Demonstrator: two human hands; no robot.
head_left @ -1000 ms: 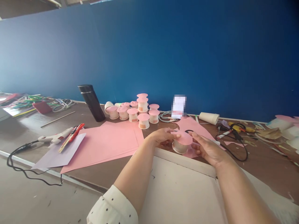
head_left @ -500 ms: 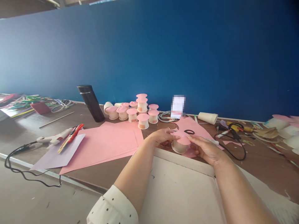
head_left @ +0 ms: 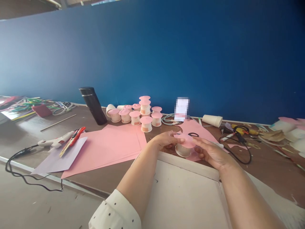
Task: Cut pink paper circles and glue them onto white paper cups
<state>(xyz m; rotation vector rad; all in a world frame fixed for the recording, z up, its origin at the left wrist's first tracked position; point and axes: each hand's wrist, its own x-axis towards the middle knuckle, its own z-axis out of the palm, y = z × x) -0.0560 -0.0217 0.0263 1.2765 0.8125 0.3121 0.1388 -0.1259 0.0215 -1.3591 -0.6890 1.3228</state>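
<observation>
A white paper cup (head_left: 183,150) stands upside down on the table in front of me, capped by a pink paper disc (head_left: 187,141). My left hand (head_left: 168,140) grips the disc's left edge, its thumb on top and its other fingers curled beneath. From the right, my right hand (head_left: 208,151) pinches the opposite edge with the fingers bent under. Just behind the disc lies a black loop (head_left: 193,135), perhaps a scissors handle. Several finished cups with pink tops (head_left: 146,124) are grouped farther back, one stacked on another.
Pink paper sheets (head_left: 111,143) lie to the left, beside a red box cutter (head_left: 75,138) and a white glue gun (head_left: 56,141). A black flask (head_left: 92,106) and a phone (head_left: 181,109) stand near the blue wall. Stacked paper cups (head_left: 212,120) and cables lie right; a pale board edge (head_left: 188,165) is nearest me.
The pink disc's near edge sits slightly flatter on the cup, and my right fingers have shifted a little along its rim. The rest looks the same.
</observation>
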